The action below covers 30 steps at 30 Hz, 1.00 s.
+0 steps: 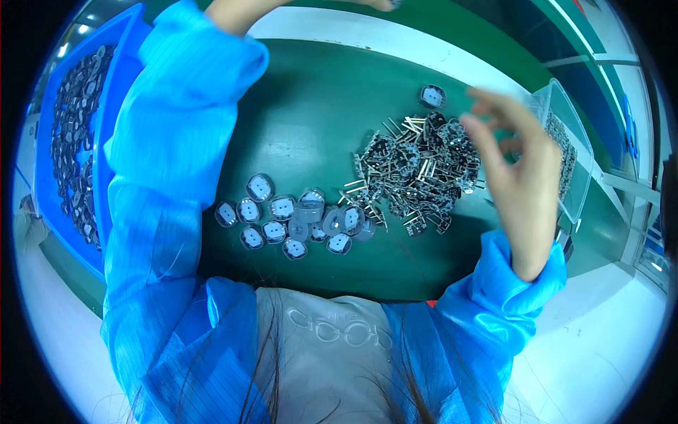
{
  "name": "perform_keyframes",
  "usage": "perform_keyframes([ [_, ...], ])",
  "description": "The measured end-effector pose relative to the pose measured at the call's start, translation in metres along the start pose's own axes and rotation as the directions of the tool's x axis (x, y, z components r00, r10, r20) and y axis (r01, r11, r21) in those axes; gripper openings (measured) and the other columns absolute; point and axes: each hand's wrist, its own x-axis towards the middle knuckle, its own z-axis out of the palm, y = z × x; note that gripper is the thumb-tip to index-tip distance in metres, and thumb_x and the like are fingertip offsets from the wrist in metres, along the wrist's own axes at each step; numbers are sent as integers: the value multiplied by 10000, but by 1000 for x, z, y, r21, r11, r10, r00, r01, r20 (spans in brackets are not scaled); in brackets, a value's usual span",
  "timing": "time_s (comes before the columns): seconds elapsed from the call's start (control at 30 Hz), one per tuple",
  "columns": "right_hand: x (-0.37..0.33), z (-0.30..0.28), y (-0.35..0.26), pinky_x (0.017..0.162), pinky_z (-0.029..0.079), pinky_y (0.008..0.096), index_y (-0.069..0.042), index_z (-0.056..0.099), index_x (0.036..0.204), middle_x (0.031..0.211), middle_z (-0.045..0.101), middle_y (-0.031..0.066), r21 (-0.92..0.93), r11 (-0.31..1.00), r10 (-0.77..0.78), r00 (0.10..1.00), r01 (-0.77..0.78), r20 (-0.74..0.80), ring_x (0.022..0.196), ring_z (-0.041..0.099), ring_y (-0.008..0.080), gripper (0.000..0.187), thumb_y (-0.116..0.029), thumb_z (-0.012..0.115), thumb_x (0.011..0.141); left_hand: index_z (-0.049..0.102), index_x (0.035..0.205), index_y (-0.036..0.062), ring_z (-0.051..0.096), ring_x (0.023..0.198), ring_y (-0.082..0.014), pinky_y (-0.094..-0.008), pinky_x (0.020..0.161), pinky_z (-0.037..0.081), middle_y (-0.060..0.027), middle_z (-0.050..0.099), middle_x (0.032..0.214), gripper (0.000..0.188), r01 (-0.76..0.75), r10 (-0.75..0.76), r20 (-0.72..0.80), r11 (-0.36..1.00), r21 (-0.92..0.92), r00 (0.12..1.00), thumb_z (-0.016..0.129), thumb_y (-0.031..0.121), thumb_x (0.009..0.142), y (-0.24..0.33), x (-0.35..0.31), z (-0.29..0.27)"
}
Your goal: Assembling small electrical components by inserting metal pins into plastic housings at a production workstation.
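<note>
My right hand is raised beside a heap of small black circuit boards with metal pins. Its thumb and fingers are bent but apart, slightly blurred, and nothing shows between them. Just left of its fingertips, a single rounded housing with a pale centre lies on the table. My left arm reaches far forward, and only a bit of my left hand shows at the top edge; its fingers are cut off. Several similar rounded housings lie in a loose group left of the heap, some overlapping.
A blue bin full of dark round parts stands at the left, past my sleeve. At the right is a clear plastic container of small parts. The green tabletop has a white strip along its far side.
</note>
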Motion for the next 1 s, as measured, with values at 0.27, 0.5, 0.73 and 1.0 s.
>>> perform_keyframes([
  [0.27,-27,17,23,617,488,339,-29,717,1007,933,668,114,10,996,84,996,-83,-42,669,592,218,233,-59,781,784,651,1064,-2,651,961,-369,-413,834,523,-183,675,1003,340,-86,16,217,945,315,976,697,23,728,-19,25,53],
  [0.5,-12,14,8,541,421,313,-36,708,956,857,649,95,67,993,93,989,-102,117,576,499,172,225,7,772,744,634,1058,-16,586,1102,-326,-406,929,479,-151,591,1115,359,-215,325,476,938,-272,817,717,-25,710,34,-5,66],
  [0.73,-23,12,13,506,380,250,-89,725,1132,828,615,65,68,997,25,995,-31,97,568,451,92,390,33,756,763,654,1115,33,583,1063,-353,-415,906,479,-153,603,1123,368,-35,89,446,991,-128,890,719,65,755,36,-7,53],
  [1.0,-30,-2,9,743,540,245,47,656,1094,1062,637,103,605,791,37,993,-96,109,913,635,124,348,102,770,770,718,861,-24,507,574,-66,-230,512,406,-49,658,680,146,160,45,327,802,-575,944,782,89,796,63,-10,4],
])
